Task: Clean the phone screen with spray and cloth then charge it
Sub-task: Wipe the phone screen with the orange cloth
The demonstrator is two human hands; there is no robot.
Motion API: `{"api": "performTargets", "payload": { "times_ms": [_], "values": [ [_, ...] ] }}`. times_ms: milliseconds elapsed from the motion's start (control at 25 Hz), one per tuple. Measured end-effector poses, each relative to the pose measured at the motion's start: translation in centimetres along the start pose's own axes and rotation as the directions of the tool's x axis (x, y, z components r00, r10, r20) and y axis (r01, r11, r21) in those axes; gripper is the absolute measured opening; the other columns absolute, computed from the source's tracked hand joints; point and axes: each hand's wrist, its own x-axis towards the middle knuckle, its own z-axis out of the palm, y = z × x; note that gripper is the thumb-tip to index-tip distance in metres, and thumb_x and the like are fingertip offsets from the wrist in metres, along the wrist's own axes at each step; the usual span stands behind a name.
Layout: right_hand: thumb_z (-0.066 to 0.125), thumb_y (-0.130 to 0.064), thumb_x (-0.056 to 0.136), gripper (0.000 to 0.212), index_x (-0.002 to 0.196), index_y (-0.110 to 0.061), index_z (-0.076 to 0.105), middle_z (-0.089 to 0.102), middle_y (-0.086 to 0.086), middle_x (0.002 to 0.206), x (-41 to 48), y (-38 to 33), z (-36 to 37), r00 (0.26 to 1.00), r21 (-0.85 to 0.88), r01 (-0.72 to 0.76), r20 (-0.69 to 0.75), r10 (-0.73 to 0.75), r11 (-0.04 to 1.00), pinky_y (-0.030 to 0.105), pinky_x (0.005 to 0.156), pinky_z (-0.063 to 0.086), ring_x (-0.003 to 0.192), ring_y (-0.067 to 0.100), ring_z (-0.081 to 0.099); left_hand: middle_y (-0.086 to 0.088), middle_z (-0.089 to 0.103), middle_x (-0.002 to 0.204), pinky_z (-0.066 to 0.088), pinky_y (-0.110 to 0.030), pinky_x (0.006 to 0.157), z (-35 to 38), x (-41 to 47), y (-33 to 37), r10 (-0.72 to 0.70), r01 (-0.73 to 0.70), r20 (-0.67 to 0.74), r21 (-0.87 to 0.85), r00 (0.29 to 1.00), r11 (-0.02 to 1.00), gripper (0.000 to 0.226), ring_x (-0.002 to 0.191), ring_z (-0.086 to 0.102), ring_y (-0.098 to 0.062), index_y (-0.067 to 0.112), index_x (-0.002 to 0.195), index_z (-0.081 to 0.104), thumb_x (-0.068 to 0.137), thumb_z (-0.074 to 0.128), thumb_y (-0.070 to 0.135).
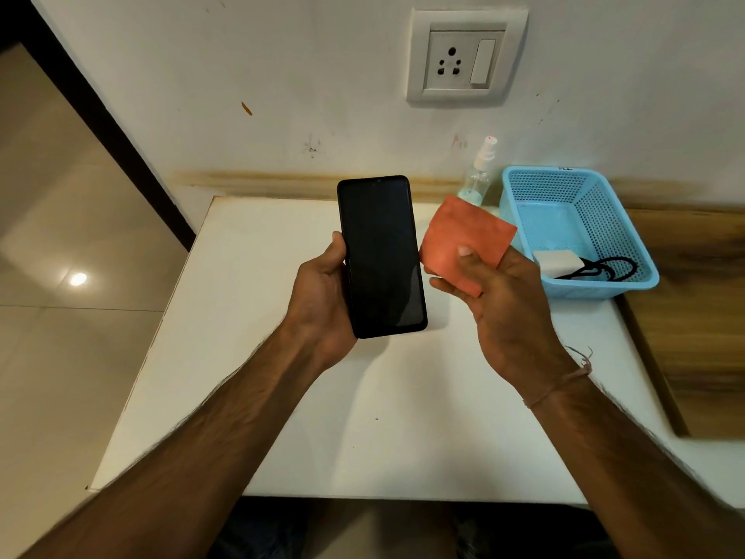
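A black phone [381, 256] with a dark screen facing up is held above the white table, gripped along its lower left side by my left hand [322, 300]. Just to its right, my right hand [504, 304] pinches a small orange cloth [463, 242] between thumb and fingers; the cloth's edge is close to the phone's right side. A clear spray bottle [479, 175] with a white nozzle stands upright at the back of the table by the wall. A white charger with a black cable [580, 266] lies in the blue basket.
The blue plastic basket [520, 195] sits at the table's back right. A wall socket with a switch [463, 58] is above the table. The white table [363, 417] ends at a tiled floor on the left and a wooden surface [693, 316] on the right.
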Motion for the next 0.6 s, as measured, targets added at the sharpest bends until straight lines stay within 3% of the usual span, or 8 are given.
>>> {"api": "performTargets", "payload": {
  "times_ms": [120,320,400,480,560,600],
  "values": [
    [0.06,-0.013,0.094,0.033,0.125,-0.024,0.06,0.065,-0.018,0.115,0.04,0.01,-0.08,1.0,-0.057,0.002,0.001,-0.002,0.998,0.034,0.094,0.054,0.111,0.013,0.064,-0.005,0.075,0.12,0.058,-0.04,0.089,-0.09,0.03,0.03,0.001,-0.001,0.013,-0.011,1.0,1.0,0.05,0.106,0.073,-0.025,0.02,0.124,0.069,0.106,0.035,0.05],
    [0.061,-0.012,0.093,0.036,0.129,-0.019,0.059,0.067,-0.009,0.121,0.35,0.26,-0.54,1.0,0.007,0.0,0.019,0.0,1.0,0.026,0.092,0.054,0.112,0.013,0.065,-0.01,0.068,0.133,0.045,-0.049,0.11,-0.12,0.13,0.0,0.009,-0.008,0.05,-0.02,0.999,1.0,0.053,0.126,0.062,-0.033,0.019,0.134,0.064,0.106,0.033,0.051],
    [0.062,-0.014,0.093,0.031,0.122,-0.024,0.063,0.069,-0.014,0.117,0.41,0.13,-0.65,0.999,0.041,-0.005,0.05,0.003,0.999,0.022,0.087,0.054,0.11,0.01,0.066,-0.011,0.066,0.136,0.041,-0.051,0.114,-0.2,0.2,-0.04,0.007,-0.005,0.073,-0.032,0.997,0.999,0.055,0.129,0.06,-0.035,0.017,0.137,0.062,0.106,0.032,0.051],
    [0.066,-0.02,0.088,0.029,0.115,-0.029,0.066,0.068,-0.011,0.12,0.43,-0.07,-0.84,0.997,0.048,-0.02,0.075,0.017,0.999,0.031,0.096,0.051,0.113,0.014,0.064,-0.013,0.064,0.137,0.04,-0.051,0.114,-0.27,0.27,-0.06,0.004,0.002,0.104,-0.051,0.995,0.999,0.056,0.129,0.059,-0.036,0.016,0.139,0.06,0.106,0.031,0.051],
    [0.064,-0.022,0.089,0.032,0.121,-0.025,0.065,0.066,-0.006,0.125,0.27,-0.37,-0.83,1.0,0.016,-0.003,0.025,0.002,1.0,0.042,0.105,0.046,0.117,0.017,0.062,-0.016,0.061,0.14,0.042,-0.051,0.113,-0.4,0.26,-0.03,-0.006,0.015,0.141,-0.062,0.99,0.998,0.059,0.13,0.057,-0.038,0.013,0.141,0.058,0.107,0.029,0.051],
    [0.062,-0.02,0.092,0.033,0.125,-0.022,0.063,0.067,-0.005,0.123,0.1,-0.63,-0.62,0.998,-0.043,0.064,-0.023,-0.065,0.997,0.042,0.105,0.046,0.116,0.015,0.062,-0.017,0.06,0.141,0.043,-0.05,0.113,-0.48,0.2,-0.01,-0.011,0.023,0.162,-0.068,0.987,0.997,0.061,0.131,0.056,-0.038,0.011,0.141,0.057,0.107,0.027,0.051]
  ]
}}
